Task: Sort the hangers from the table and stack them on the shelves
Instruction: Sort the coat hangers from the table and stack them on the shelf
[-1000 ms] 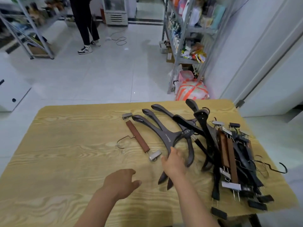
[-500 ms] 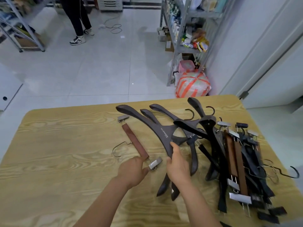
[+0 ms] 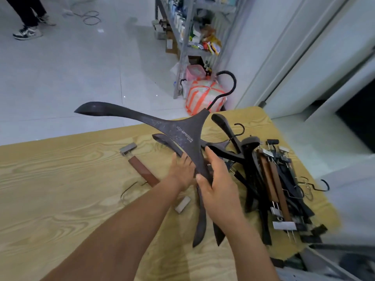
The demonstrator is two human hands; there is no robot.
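A wide dark wooden hanger (image 3: 182, 130) with a black hook is lifted above the table (image 3: 50, 189), tilted, one arm pointing left. My right hand (image 3: 219, 185) grips its lower arm between thumb and fingers. My left hand (image 3: 181, 173) holds the same hanger from beneath, fingertips hidden behind the wood. Another dark hanger (image 3: 200, 220) lies under my hands. A brown clip hanger (image 3: 142, 171) with metal clips lies left of them. A pile of dark and brown hangers (image 3: 274, 183) covers the table's right side.
A metal shelf rack (image 3: 188, 27) full of goods stands beyond the table, with an orange-striped bag (image 3: 203, 94) at its foot. Another person's feet (image 3: 28, 31) are at the far left on the tiled floor. A white door frame rises on the right.
The dark hanger has come up off the table and tilted. My left hand left the brown clip hanger's end and moved right, under the lifted hanger. The camera has moved closer.
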